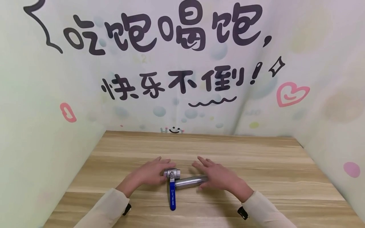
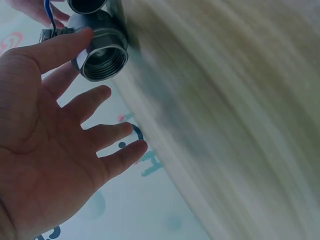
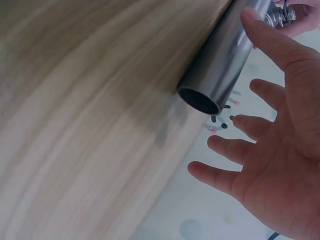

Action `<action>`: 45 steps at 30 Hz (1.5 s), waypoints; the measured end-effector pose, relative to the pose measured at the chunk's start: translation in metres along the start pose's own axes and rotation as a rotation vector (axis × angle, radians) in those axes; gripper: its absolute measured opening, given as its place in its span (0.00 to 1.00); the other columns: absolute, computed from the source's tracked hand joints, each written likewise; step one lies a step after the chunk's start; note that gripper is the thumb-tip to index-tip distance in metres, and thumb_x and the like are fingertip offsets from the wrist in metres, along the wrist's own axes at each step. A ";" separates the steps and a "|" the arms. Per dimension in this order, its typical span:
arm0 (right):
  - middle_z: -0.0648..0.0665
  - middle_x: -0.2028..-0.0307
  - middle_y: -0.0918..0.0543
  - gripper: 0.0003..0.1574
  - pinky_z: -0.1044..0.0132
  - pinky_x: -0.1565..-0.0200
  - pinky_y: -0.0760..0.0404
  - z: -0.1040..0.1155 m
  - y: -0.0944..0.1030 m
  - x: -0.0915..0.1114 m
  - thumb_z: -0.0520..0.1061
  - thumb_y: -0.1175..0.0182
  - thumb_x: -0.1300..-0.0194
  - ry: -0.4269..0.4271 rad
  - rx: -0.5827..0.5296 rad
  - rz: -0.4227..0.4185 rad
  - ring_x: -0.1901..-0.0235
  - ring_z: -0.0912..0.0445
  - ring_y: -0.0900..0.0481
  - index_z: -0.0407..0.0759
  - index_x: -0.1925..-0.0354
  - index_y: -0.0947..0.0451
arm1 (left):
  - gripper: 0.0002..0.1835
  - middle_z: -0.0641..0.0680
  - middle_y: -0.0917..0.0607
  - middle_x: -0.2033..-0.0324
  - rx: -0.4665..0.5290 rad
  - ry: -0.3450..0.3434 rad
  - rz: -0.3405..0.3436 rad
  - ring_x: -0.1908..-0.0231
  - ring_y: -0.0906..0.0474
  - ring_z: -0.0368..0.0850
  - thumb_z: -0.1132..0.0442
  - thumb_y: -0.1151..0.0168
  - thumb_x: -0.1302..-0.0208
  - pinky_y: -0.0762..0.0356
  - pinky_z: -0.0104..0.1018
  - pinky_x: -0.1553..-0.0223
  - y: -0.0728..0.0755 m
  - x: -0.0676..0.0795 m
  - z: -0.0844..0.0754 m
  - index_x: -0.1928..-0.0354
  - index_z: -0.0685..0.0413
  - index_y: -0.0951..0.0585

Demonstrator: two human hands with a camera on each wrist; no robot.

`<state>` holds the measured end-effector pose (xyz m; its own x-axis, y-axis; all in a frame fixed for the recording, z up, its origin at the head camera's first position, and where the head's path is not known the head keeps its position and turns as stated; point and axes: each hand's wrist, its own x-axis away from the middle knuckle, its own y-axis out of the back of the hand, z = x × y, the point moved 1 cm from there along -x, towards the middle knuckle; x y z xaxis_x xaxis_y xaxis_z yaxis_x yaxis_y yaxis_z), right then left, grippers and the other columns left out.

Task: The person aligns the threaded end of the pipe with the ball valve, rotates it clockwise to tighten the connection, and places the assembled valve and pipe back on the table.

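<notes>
A steel ball valve (image 1: 172,173) with a blue lever handle (image 1: 172,196) lies on the wooden table, its lever toward the person. Just right of it, a metal pipe (image 1: 190,182) lies at a slight slant, its left end by the lever. My left hand (image 1: 154,172) is beside the valve with fingers spread; in the left wrist view its thumb overlaps the valve's threaded end (image 2: 107,40), and contact is uncertain. At the pipe's right end is my right hand (image 1: 218,177), fingers apart. Its thumb lies over the pipe (image 3: 220,70) in the right wrist view, perhaps touching it.
The wood-grain tabletop (image 1: 137,205) stretches around both hands. A printed fabric wall (image 1: 176,117) rises behind it, with pale side walls at left (image 1: 34,142) and right (image 1: 328,133).
</notes>
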<state>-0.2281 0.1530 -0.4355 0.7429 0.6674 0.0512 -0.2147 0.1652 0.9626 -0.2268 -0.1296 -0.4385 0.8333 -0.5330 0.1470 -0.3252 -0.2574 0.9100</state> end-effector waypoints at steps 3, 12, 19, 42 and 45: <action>0.35 0.28 0.41 0.49 0.35 0.45 0.29 0.000 -0.003 -0.001 0.60 0.31 0.45 0.018 0.000 -0.001 0.34 0.34 0.37 0.49 0.30 0.36 | 0.30 0.55 0.34 0.29 0.014 -0.020 -0.006 0.32 0.45 0.72 0.55 0.38 0.36 0.44 0.70 0.38 -0.003 -0.001 0.001 0.31 0.39 0.30; 0.35 0.31 0.35 0.37 0.36 0.45 0.28 -0.002 -0.012 -0.003 0.60 0.34 0.41 0.047 0.056 -0.009 0.35 0.35 0.34 0.49 0.37 0.26 | 0.28 0.57 0.31 0.31 0.058 -0.021 -0.030 0.33 0.41 0.70 0.55 0.38 0.36 0.40 0.65 0.37 -0.007 -0.003 -0.001 0.33 0.43 0.28; 0.37 0.33 0.31 0.31 0.39 0.47 0.26 0.003 -0.015 -0.003 0.59 0.34 0.40 0.033 0.079 0.018 0.36 0.38 0.31 0.49 0.41 0.22 | 0.28 0.50 0.24 0.37 0.039 -0.039 -0.053 0.42 0.27 0.53 0.57 0.38 0.36 0.27 0.51 0.45 -0.012 -0.004 0.001 0.33 0.44 0.27; 0.38 0.33 0.30 0.28 0.44 0.46 0.24 0.001 -0.018 -0.004 0.58 0.36 0.38 0.091 0.189 0.001 0.35 0.41 0.31 0.45 0.45 0.21 | 0.26 0.49 0.17 0.49 0.060 -0.038 -0.115 0.57 0.24 0.39 0.60 0.35 0.39 0.23 0.43 0.53 -0.018 -0.007 0.000 0.37 0.46 0.24; 0.39 0.34 0.29 0.28 0.43 0.46 0.25 0.001 -0.019 -0.005 0.59 0.37 0.37 0.096 0.219 -0.005 0.35 0.41 0.32 0.45 0.44 0.21 | 0.26 0.49 0.16 0.49 0.075 -0.036 -0.120 0.59 0.24 0.38 0.61 0.35 0.40 0.23 0.41 0.54 -0.018 -0.007 0.000 0.38 0.47 0.23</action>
<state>-0.2267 0.1459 -0.4533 0.6776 0.7348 0.0303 -0.0605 0.0146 0.9981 -0.2272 -0.1213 -0.4556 0.8520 -0.5230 0.0234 -0.2576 -0.3797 0.8885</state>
